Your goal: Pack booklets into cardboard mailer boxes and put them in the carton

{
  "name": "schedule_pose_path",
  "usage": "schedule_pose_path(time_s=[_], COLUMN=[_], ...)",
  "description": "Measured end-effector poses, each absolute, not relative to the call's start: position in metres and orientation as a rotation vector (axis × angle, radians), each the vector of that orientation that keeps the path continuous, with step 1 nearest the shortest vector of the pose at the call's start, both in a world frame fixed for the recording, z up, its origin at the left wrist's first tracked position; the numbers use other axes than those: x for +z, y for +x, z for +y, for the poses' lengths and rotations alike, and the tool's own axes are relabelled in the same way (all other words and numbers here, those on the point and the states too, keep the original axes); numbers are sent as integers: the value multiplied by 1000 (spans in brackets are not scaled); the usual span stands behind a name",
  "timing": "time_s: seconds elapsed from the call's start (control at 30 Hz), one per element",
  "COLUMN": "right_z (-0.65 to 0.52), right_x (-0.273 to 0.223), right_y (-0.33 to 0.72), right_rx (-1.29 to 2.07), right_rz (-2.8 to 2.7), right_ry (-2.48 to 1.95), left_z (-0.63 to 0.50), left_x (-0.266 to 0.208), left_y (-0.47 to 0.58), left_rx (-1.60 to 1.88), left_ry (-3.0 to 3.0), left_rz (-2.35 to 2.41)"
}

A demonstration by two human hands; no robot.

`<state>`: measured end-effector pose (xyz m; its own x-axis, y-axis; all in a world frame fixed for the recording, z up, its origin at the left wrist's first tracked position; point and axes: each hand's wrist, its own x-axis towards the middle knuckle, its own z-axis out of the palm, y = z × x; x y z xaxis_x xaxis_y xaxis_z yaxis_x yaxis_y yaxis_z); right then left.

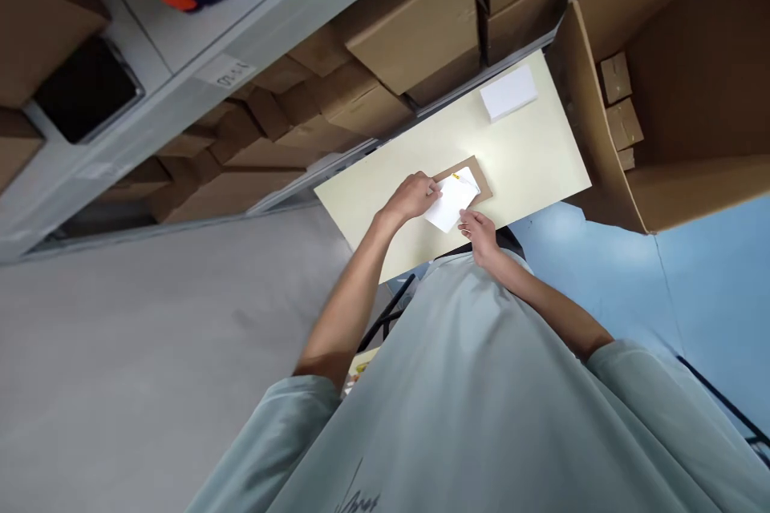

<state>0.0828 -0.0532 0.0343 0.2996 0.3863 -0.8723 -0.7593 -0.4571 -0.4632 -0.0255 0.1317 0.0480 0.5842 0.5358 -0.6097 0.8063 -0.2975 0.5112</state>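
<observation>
Hands meet over a white sheet [452, 200] lying on a flat brown cardboard piece [475, 176] near the front edge of the pale tabletop [529, 160]. On the left, the left hand [415, 196] rests with curled fingers pressing the sheet's left edge, gripping or pinning it; which of the two I cannot tell. Just to its right, the right hand [480, 231] pinches the sheet's near corner, fingers mostly closed on it. As a judgement, the work goes best if both hands keep the sheet flat and squared to the cardboard, pressing evenly so it does not skew. Farther right, toward the tabletop's far right corner, lies a small white stack [508, 92], well apart from the hands. Beyond the right edge stands a large open carton [691, 192], holding a few small brown boxes [622, 108] stacked against its left wall; the rest of its inside looks bare.
</observation>
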Motion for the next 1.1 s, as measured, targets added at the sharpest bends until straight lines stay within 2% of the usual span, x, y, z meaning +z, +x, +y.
schedule_pose_path(time_s=[0.43, 0.83, 1.1], right_z=[-29, -19, -20], right_x=[18, -5, -11], right_y=[44, 32, 35], right_rx=[995, 853, 937], right_rz=[561, 462, 291], right_ry=[-1650, -1850, -2096], left_z=[160, 176, 175], left_x=[21, 4, 2], left_y=[11, 11, 18], left_rx=[-624, -627, -858], left_ry=[2214, 2187, 2334], left_rz=[710, 676, 614])
